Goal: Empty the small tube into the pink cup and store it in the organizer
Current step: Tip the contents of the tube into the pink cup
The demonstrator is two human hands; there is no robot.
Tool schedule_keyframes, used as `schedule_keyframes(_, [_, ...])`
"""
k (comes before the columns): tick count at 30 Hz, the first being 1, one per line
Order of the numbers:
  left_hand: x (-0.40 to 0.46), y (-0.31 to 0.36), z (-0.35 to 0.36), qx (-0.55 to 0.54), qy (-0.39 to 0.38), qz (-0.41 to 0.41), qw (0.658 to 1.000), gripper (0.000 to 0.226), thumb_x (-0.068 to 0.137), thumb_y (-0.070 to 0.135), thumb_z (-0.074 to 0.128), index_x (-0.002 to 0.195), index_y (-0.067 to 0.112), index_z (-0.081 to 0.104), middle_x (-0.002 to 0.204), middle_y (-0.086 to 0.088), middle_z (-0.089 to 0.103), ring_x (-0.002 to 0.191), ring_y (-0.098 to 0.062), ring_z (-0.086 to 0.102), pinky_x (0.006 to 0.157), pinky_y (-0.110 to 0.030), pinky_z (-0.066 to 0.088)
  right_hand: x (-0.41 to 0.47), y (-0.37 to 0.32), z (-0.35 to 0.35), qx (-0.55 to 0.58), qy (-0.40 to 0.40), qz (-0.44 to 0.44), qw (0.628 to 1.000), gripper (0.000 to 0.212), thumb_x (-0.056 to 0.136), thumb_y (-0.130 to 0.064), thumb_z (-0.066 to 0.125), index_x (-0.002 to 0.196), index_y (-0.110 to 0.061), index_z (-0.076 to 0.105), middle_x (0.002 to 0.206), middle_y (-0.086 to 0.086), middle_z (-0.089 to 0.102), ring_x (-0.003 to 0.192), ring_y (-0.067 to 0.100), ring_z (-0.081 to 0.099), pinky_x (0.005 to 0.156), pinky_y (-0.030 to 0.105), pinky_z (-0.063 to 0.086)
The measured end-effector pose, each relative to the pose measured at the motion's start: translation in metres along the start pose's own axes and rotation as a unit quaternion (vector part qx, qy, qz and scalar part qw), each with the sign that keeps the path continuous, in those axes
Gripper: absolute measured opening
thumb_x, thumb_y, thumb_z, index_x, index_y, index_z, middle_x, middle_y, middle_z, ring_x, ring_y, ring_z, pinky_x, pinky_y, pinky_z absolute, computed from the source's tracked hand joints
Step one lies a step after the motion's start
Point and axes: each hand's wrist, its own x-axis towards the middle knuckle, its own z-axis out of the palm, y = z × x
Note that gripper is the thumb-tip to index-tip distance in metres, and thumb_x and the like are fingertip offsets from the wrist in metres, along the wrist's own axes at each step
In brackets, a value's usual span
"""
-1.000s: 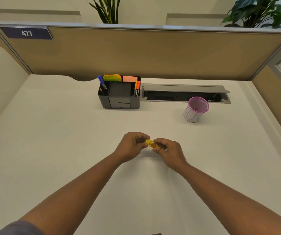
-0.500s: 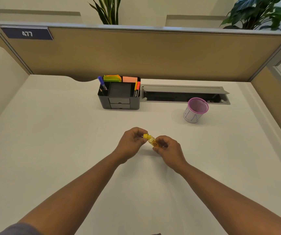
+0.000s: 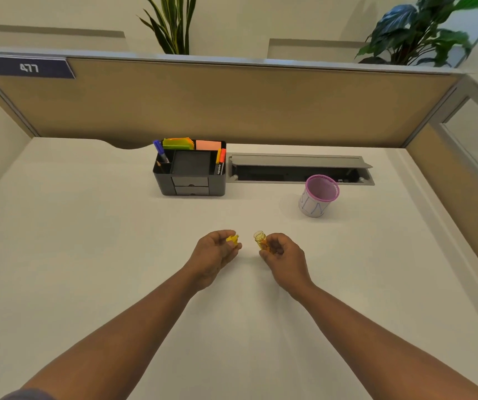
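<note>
My right hand [image 3: 285, 256] grips a small amber tube [image 3: 261, 240] whose open mouth points up and to the left. Its yellow cap [image 3: 232, 239] is off and pinched in the fingers of my left hand [image 3: 214, 254]. A small gap of desk separates the two hands. The pink mesh cup [image 3: 318, 196] stands upright farther back on the right, beyond my right hand. The black organizer [image 3: 190, 168] sits at the back centre, with a bare square compartment in its middle and two small drawers in front.
Pens, markers and sticky notes fill the organizer's outer slots. An open grey cable tray [image 3: 298, 168] lies in the desk behind the cup. A tan partition [image 3: 232, 105] walls off the back and right of the white desk [image 3: 87, 255].
The cap has come off the tube: both hands held the closed tube together before, and now my left hand has drawn left with the cap while my right keeps the tube.
</note>
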Motion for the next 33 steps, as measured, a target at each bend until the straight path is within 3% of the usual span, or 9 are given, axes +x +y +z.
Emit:
schedule_keyframes(4, [0.022,-0.012,-0.003,0.019,0.038,-0.023,0.999,0.015,0.097,0.005,0.065,0.108,0.013,0.071,0.107,-0.007,0.07,0.099,-0.021,0.066,0.092,-0.029,0.055,0.017,-0.004,-0.022,0.007,0.07,-0.017,0.997,0.03,0.09,-0.012,0.073,0.106,-0.036,0.064,0.103,-0.013,0.071,0.097,0.006,0.066,0.079,0.016,0.048])
schedule_keyframes(9, [0.046,-0.018,0.009,0.017,0.048,-0.039,0.998,0.011,0.097,0.007,0.067,0.102,0.015,0.072,0.099,-0.006,0.07,0.091,-0.017,0.063,0.085,-0.027,0.055,0.054,-0.008,-0.059,-0.023,0.172,-0.027,0.984,0.028,0.093,-0.015,0.071,0.12,-0.021,0.068,0.11,-0.005,0.069,0.098,0.013,0.064,0.084,0.026,0.052])
schedule_keyframes(14, [0.065,-0.015,0.024,0.024,0.052,-0.036,0.998,0.012,0.098,0.007,0.065,0.102,0.016,0.071,0.103,-0.004,0.071,0.095,-0.016,0.065,0.086,-0.027,0.055,0.092,-0.009,-0.091,-0.073,0.252,-0.003,0.965,0.03,0.095,-0.02,0.069,0.125,-0.023,0.067,0.111,-0.005,0.066,0.096,0.014,0.06,0.075,0.024,0.054])
schedule_keyframes(18, [0.077,-0.013,0.034,0.027,0.048,-0.03,0.998,0.011,0.097,0.007,0.065,0.103,0.016,0.07,0.105,-0.005,0.071,0.096,-0.017,0.065,0.087,-0.027,0.055,0.11,-0.003,-0.107,-0.123,0.258,0.018,0.958,0.031,0.096,-0.024,0.069,0.126,-0.02,0.067,0.113,-0.001,0.07,0.093,0.015,0.061,0.062,0.015,0.045])
schedule_keyframes(21, [0.082,-0.012,0.041,0.059,0.044,-0.013,0.997,0.01,0.098,0.01,0.066,0.104,0.017,0.07,0.104,-0.006,0.07,0.094,-0.019,0.062,0.096,-0.034,0.054,0.118,-0.001,-0.113,-0.149,0.264,0.026,0.952,0.024,0.095,-0.022,0.069,0.119,-0.021,0.071,0.105,0.001,0.072,0.083,0.016,0.061,0.057,0.016,0.043])
schedule_keyframes(23, [0.083,-0.011,0.041,0.11,0.036,0.012,0.993,0.011,0.098,0.011,0.065,0.105,0.018,0.069,0.105,-0.008,0.069,0.092,-0.021,0.059,0.094,-0.036,0.052,0.121,0.0,-0.116,-0.167,0.264,0.023,0.95,0.02,0.095,-0.019,0.069,0.114,-0.021,0.073,0.1,0.001,0.071,0.079,0.017,0.061,0.055,0.017,0.043])
schedule_keyframes(28, [0.082,-0.013,0.036,0.214,0.021,0.054,0.975,0.016,0.099,0.019,0.065,0.114,0.019,0.07,0.106,0.001,0.069,0.086,-0.012,0.059,0.075,-0.025,0.047,0.13,0.003,-0.118,-0.191,0.255,0.019,0.948,0.028,0.093,-0.018,0.072,0.12,-0.021,0.072,0.106,0.002,0.071,0.086,0.019,0.062,0.063,0.025,0.049])
schedule_keyframes(33, [0.08,-0.014,0.037,0.214,0.02,0.056,0.975,0.019,0.1,0.02,0.064,0.118,0.018,0.069,0.109,0.002,0.068,0.09,-0.013,0.059,0.083,-0.027,0.047,0.135,0.003,-0.121,-0.196,0.252,0.032,0.947,0.03,0.091,-0.017,0.074,0.121,-0.021,0.072,0.111,0.004,0.072,0.09,0.02,0.064,0.064,0.025,0.049])
